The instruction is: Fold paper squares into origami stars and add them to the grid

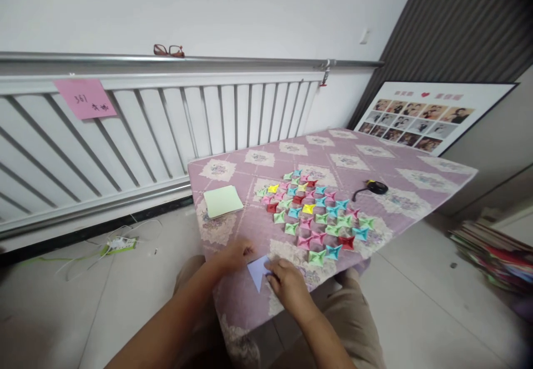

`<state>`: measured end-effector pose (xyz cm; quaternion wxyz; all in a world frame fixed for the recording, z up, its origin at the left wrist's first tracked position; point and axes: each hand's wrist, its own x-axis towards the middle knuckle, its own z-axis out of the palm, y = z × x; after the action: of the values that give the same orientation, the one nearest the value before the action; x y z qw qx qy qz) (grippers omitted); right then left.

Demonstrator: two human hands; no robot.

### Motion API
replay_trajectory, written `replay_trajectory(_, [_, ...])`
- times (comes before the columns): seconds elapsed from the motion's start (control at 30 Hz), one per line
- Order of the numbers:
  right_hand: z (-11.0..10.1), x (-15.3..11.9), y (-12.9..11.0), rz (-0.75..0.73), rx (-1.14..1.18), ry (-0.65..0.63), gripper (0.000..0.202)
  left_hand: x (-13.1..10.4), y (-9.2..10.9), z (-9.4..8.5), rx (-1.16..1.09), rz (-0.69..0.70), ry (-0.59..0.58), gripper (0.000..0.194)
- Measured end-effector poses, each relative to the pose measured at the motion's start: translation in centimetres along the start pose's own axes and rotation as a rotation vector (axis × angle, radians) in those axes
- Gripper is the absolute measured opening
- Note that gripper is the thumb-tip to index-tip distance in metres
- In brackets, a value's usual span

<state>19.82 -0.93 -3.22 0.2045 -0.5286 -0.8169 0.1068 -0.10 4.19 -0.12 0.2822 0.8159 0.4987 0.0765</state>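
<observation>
A folded piece of pale blue paper (pixel 256 275) is at the near end of the table, a pointed corner aimed toward me. My right hand (pixel 289 287) pinches its right side between thumb and fingers. Just up and left of the paper is my left hand (pixel 233 256), its fingers curled closed; what they hold, if anything, is hidden. Beyond my hands lie rows of small folded paper pieces in green, pink, blue, red and yellow, such as a yellow one (pixel 308 209). A stack of pale green square paper (pixel 223 201) rests at the table's left edge.
A purple patterned cloth covers the table (pixel 245 230). On the right lies a small black object with a cord (pixel 377 187). A white radiator (pixel 225 116) runs behind, with glasses (pixel 169 50) on its pipe. A photo board (pixel 433 116) leans at the far end; a power strip (pixel 120 244) is on the floor.
</observation>
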Motion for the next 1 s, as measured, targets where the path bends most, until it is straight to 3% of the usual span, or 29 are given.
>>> replay_trajectory(0.13, [0.2, 0.1, 0.3, 0.017, 0.060, 0.024, 0.027, -3.0, 0.3, 0.9, 0.026, 0.091, 0.028, 0.036])
replay_trajectory(0.2, [0.2, 0.2, 0.2, 0.022, 0.081, 0.027, 0.029, -3.6, 0.5, 1.6, 0.144, 0.127, 0.041, 0.034])
replay_trajectory(0.4, [-0.2, -0.1, -0.1, 0.038, 0.108, 0.028, 0.030, -3.2, 0.3, 3.0, 0.310, 0.181, 0.073, 0.021])
replay_trajectory(0.7, [0.1, -0.2, 0.0, 0.072, 0.114, 0.030, 0.025, -3.3, -0.8, 3.7, 0.384, 0.224, 0.099, 0.022])
replay_trajectory(1.0, [0.4, -0.6, -0.9, 0.111, 0.067, 0.070, 0.023, -2.3, -0.1, 2.3, 0.282, 0.226, 0.116, 0.014])
